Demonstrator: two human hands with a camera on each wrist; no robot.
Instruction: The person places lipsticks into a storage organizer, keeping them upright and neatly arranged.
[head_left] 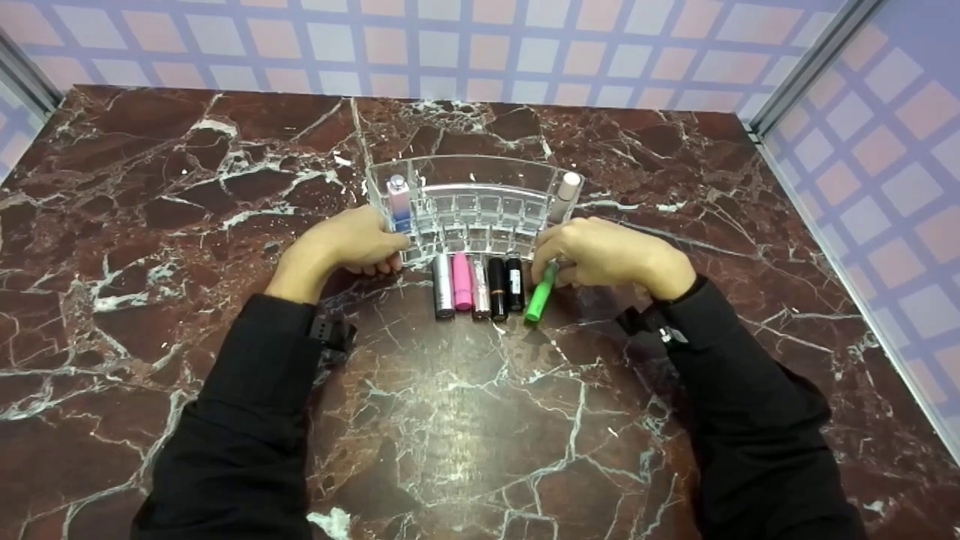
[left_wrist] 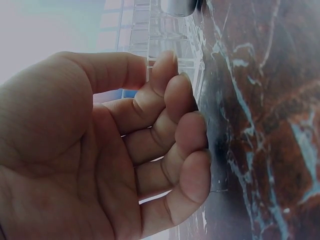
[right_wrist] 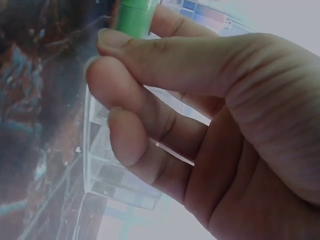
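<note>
With tabletop (head_left: 450, 420) spreading across the lower centre, the left hand (head_left: 337, 241) pinches a clear organizer (head_left: 469, 238) holding two upright tubes (head_left: 399, 199), the right hand (head_left: 604, 249) a green tube (head_left: 539, 298).

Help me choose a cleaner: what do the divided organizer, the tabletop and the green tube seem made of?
Organizer: likely acrylic or similar plastic, clear and glossy; see-through walls with bright edges.
Tabletop: polished marble or an imitation; pale veins and a soft light reflection fit either.
Green tube: probably plastic; smooth, bright green, slight sheen.
</note>
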